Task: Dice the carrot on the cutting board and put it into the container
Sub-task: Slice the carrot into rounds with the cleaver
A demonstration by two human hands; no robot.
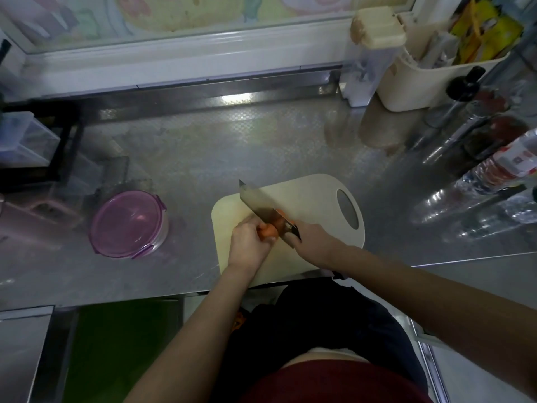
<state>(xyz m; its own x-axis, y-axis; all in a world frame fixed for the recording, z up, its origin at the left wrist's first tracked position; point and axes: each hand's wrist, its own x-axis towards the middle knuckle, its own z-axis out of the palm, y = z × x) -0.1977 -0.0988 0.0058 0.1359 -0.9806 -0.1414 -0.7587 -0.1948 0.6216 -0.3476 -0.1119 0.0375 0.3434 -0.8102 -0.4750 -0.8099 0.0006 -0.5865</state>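
Our left hand (248, 242) curls its fingers over the carrot (268, 230), pinning it on the pale cutting board (313, 193). Our right hand (312, 242) grips the handle of the cleaver (258, 203), whose broad blade stands against the carrot's right side, tip pointing away from us. More orange shows just past the blade. The round container (161, 237), its purple lid (125, 219) clipped on, sits on the steel counter (203, 146), well apart to the left of the board
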